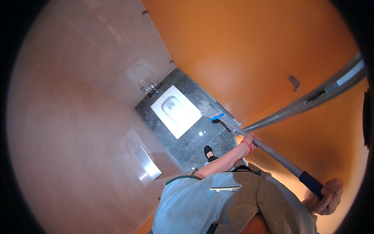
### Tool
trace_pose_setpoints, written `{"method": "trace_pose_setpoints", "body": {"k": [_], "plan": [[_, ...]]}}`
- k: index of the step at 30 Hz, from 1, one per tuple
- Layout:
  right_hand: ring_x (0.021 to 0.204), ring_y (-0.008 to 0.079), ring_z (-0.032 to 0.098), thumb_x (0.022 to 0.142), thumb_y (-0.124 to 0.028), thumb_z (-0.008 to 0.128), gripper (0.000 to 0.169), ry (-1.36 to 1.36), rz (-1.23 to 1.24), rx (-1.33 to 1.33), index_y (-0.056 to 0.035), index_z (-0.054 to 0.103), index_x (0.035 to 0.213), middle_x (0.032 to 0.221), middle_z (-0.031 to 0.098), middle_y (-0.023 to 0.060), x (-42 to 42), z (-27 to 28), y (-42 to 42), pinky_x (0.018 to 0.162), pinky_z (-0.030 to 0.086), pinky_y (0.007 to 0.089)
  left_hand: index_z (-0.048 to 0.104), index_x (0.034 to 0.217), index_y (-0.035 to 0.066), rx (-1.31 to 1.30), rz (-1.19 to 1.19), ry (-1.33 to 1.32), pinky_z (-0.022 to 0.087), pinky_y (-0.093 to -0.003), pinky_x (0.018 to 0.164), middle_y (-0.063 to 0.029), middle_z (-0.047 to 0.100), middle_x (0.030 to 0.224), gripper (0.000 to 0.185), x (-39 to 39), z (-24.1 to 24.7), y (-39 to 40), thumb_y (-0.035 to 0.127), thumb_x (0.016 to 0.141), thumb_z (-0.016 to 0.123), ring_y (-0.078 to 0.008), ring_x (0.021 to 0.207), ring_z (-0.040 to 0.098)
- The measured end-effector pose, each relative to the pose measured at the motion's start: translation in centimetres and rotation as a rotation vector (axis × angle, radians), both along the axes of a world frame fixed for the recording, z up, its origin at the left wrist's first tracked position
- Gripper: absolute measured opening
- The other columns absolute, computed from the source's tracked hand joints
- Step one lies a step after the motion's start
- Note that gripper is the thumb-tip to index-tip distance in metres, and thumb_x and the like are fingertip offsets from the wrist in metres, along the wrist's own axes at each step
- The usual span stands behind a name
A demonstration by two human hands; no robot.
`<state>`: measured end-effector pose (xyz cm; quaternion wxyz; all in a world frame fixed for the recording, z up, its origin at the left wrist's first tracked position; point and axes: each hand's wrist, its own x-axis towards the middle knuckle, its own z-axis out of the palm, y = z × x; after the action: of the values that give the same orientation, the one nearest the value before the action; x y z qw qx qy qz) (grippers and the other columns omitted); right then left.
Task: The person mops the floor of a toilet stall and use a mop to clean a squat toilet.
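Note:
My left hand (251,141), with a red string around the wrist, grips the middle of a mop's grey metal pole (277,156). My right hand (328,196) is closed around the dark blue grip (311,184) at its upper end. The blue mop head (217,116) is low over the grey floor, and its grey strands (207,108) lie beside the right corner of a white squat toilet pan (187,114). The strands reach close to the pan's edge; whether they touch it is unclear.
Glossy brownish walls (73,117) and an orange partition (233,52) close in the stall. Metal taps (151,88) stick out behind the pan. A steel paper holder (149,165) is on the left wall. A metal-edged door (295,109) stands at right. One black shoe (208,150) shows.

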<state>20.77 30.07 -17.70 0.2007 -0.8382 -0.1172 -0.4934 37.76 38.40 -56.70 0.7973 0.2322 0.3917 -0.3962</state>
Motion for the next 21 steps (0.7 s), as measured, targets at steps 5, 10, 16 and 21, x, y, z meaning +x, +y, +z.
{"method": "trace_pose_setpoints", "body": {"k": [5, 10, 16, 21], "plan": [[0.046, 0.0211, 0.046, 0.069, -0.008, 0.057, 0.013, 0.263, 0.204, -0.258, -0.0029, 0.051, 0.059, 0.057, 0.052, 0.0089, 4.4, -0.4, 4.9, 0.046, 0.036, 0.0325, 0.048, 0.070, 0.009, -0.021, -0.191, 0.142, 0.043, -0.0327, 0.044, -0.0076, 0.052, 0.063, 0.011, 0.3, -4.5, -0.3, 0.018, 0.075, 0.051, -0.0219, 0.054, 0.052], [0.048, 0.0203, 0.048, 0.070, 0.000, 0.055, 0.010, 0.424, 0.174, -0.207, -0.0009, 0.053, 0.060, 0.057, 0.053, 0.0100, 9.5, -2.1, 8.6, 0.045, 0.035, 0.0296, 0.048, 0.062, 0.009, -0.069, -0.409, 0.036, 0.029, -0.0289, 0.029, -0.0073, 0.047, 0.055, 0.019, 1.8, -12.7, 2.3, 0.026, 0.069, 0.052, -0.0180, 0.035, 0.040], [0.048, 0.0193, 0.047, 0.074, 0.007, 0.048, 0.015, 0.304, 0.109, -0.096, 0.0024, 0.050, 0.060, 0.058, 0.053, 0.0130, 12.6, -3.9, 9.8, 0.044, 0.034, 0.0264, 0.039, 0.063, 0.010, -0.180, -0.230, 0.038, 0.038, -0.0321, 0.038, -0.0044, 0.039, 0.056, 0.013, 7.4, -15.8, 7.5, 0.014, 0.072, 0.047, -0.0189, 0.045, 0.042], [0.048, 0.0208, 0.047, 0.076, 0.007, 0.046, 0.017, 0.264, 0.081, -0.010, 0.0025, 0.050, 0.060, 0.058, 0.052, 0.0134, 14.0, -6.7, 11.3, 0.045, 0.034, 0.0266, 0.041, 0.068, 0.008, -0.006, 0.056, 0.051, 0.044, -0.0379, 0.043, -0.0047, 0.041, 0.058, 0.009, 12.8, -6.7, 13.9, 0.008, 0.076, 0.046, -0.0222, 0.049, 0.045]]}}
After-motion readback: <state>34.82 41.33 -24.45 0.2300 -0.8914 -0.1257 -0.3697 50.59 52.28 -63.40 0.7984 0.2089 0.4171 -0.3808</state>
